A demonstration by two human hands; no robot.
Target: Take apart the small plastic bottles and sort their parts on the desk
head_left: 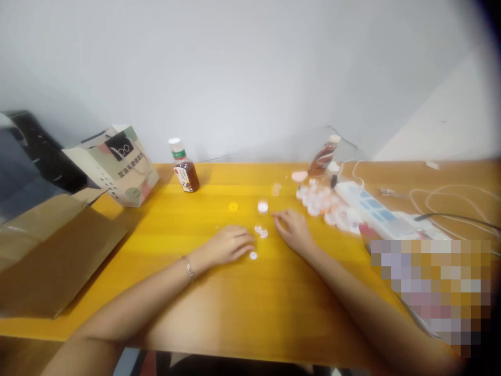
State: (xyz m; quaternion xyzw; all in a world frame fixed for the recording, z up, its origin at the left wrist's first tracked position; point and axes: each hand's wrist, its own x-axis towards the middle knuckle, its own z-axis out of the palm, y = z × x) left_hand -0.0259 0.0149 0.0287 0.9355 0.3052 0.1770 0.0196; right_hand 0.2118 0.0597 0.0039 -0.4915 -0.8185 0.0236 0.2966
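Observation:
My left hand [230, 244] is low over the table, its fingers loosely bent and apart. Its thumb tip is beside a small white disc [253, 256]; I cannot make out whether they touch. Opposite it, my right hand [293, 228] has its fingers apart and seems to hold nothing, though the picture is blurred. A small round white piece [263, 207] sits just beyond its fingertips. Between the hands lies a thin white cut-out shape [261, 231]. Farther back are a yellow disc [233, 207] and a small translucent piece [276, 189].
A brown cardboard box [58, 261] and a paper bag [121, 167] stand at left. Drink bottles [187, 175] [324, 156] stand at the back. On the right are a tray of round compartments [326, 205], a white power strip [376, 209] and loose cables [442, 190].

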